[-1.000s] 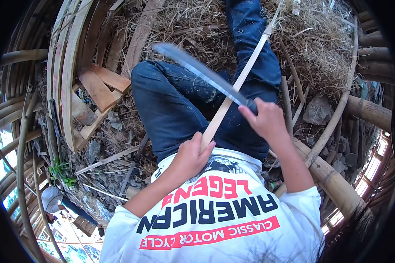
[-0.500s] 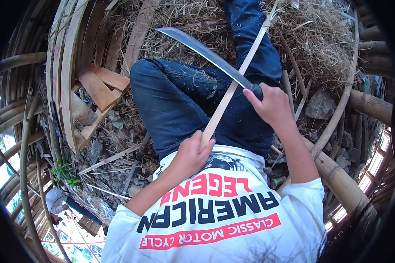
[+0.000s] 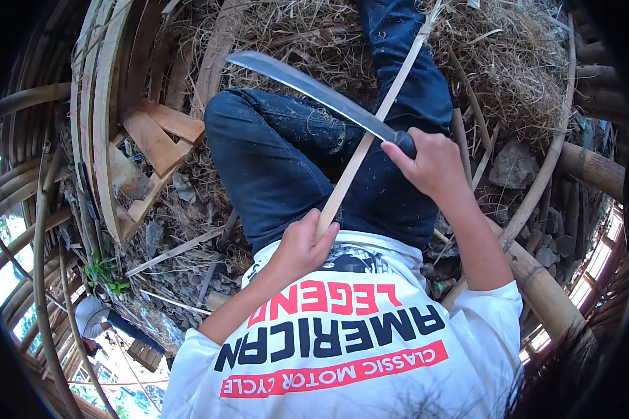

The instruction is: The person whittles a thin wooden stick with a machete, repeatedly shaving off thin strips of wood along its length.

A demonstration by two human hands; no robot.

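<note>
My left hand (image 3: 304,244) is closed round the near end of a long, pale bamboo strip (image 3: 349,174), close to my waist. From there the strip slants away over my jeans (image 3: 272,160), its frayed far end lying by my lower leg. In my right hand (image 3: 433,160) is the dark handle of a machete (image 3: 307,87). Its long curved blade points to the upper left and crosses over the strip near the handle. The fingers of both hands are wrapped tight.
Fibrous shavings (image 3: 503,77) cover the ground ahead. Wooden planks (image 3: 105,119) and short wood blocks (image 3: 154,140) lie to the left. Thick bamboo poles (image 3: 538,279) and a rock (image 3: 514,166) are at the right. A person (image 3: 94,318) is outside at lower left.
The machete has shifted slightly to the left and its tip has dropped a little, so the blade lies flatter across the strip. My left hand has kept its hold near my waist.
</note>
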